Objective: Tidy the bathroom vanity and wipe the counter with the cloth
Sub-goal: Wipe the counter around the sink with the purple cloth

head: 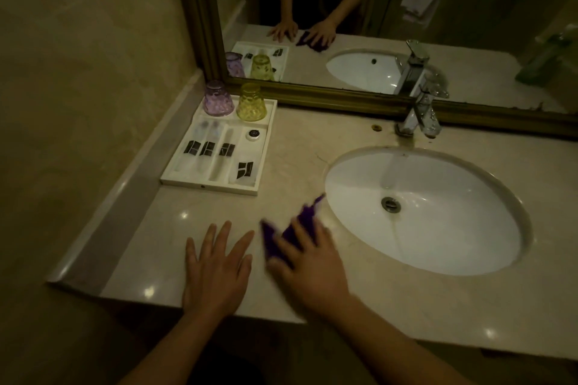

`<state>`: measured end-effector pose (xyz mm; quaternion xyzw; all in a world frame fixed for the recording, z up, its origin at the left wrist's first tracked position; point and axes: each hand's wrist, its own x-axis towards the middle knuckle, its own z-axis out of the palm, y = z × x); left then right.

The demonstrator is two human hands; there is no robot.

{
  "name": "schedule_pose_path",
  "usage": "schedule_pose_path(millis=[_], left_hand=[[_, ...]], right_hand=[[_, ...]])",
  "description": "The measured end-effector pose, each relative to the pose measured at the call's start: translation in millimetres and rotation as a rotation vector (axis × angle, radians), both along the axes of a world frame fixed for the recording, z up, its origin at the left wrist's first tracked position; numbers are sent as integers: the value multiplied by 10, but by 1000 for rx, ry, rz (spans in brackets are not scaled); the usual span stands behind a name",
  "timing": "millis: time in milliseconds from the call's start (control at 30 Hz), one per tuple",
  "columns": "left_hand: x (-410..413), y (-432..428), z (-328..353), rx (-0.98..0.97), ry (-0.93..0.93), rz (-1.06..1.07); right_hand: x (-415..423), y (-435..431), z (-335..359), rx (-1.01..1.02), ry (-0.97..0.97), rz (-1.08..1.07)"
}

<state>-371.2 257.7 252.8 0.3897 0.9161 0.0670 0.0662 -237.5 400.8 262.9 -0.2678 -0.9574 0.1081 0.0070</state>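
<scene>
Cloth (292, 230), purple and crumpled, lies on the counter (175, 228) just left of the sink (438, 228), near the front edge; it is blurred, so we cannot make out its weave. We see our right hand (308, 272) pressed down on it, fingers spread and lying over the fabric rather than curled round it. One corner of the cloth pokes out toward the sink rim, another sticks out to the left between our two hands. Our left hand (217, 269) lies flat on the bare counter just beside it, fingers wide, holding nothing.

Farther back on the left sits a white tray (175, 180), apart from the cloth. At its back stand two upturned cups, one purple (218, 98) and one yellow (251, 102). In its front slots we count four clear packets with dark labels, and one small round jar (253, 134) lies above the rightmost one. Behind the sink stands one chrome tap (420, 117), against the mirror (344, 9) frame. A small brass-coloured hole or fitting (376, 127) shows in the counter left of the tap.

The mirror repeats the hands, cloth, tray, cups and sink, and shows one white towel (420, 0) hanging on a rail. The counter between the tray and our hands is bare, glossy, with a few light spots.
</scene>
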Motion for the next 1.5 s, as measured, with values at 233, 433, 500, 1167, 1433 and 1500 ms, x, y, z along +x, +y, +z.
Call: schedule_pose_path(millis=[233, 433, 500, 1167, 1433, 1500], left_hand=[[-20, -5, -59, 23, 13, 40], [-19, -1, -63, 22, 13, 51], [-24, -3, -46, 24, 20, 53], [-37, -17, -9, 62, -18, 69], [-48, -20, -113, 87, 0, 47], [-29, 0, -131, 65, 6, 45]], right_hand=[[272, 428, -89, 48, 2, -138], [-657, 864, 10, -45, 5, -260], [-729, 779, 21, -18, -21, -171], [-621, 220, -86, 30, 0, 118], [343, 662, 70, 73, -32, -200], [278, 640, 59, 84, -32, -314]])
